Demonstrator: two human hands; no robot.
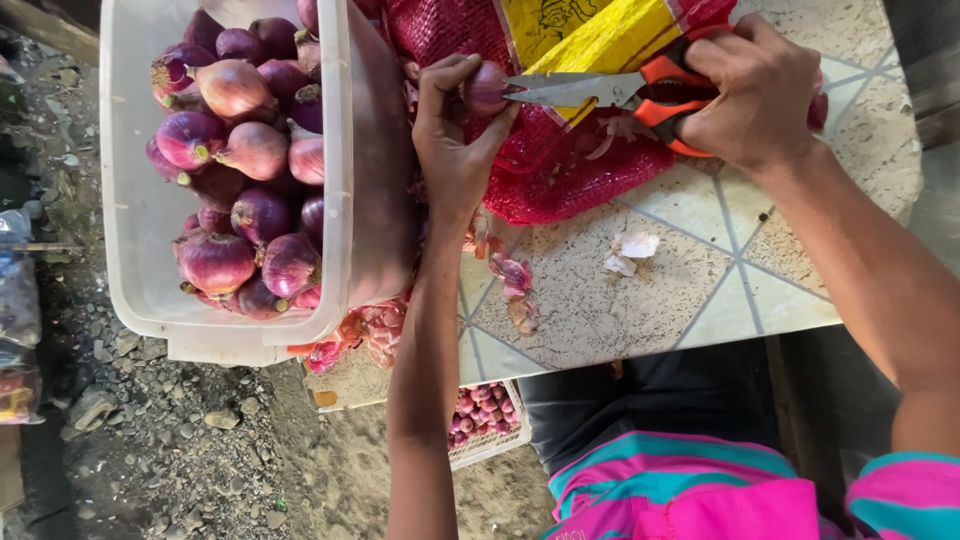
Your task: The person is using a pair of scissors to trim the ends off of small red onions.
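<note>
Left hand (pixel 452 140) pinches a small red onion (pixel 487 88) over the red mesh sack (pixel 560 170), tip turned toward the blades. Right hand (pixel 752 92) grips orange-handled scissors (pixel 610 92), blades nearly closed at the tip, likely for trimming. White tub (pixel 140 260) of red onions (pixel 240 150) sits within reach, left.

A tiled table (pixel 700 290) carries a red mesh sack (pixel 560 170) and onion peels (pixel 515 280).

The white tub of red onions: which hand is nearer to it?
Left. The left hand holds a small onion just right of the white tub; the right hand, gripping orange-handled scissors, is farther right.
</note>
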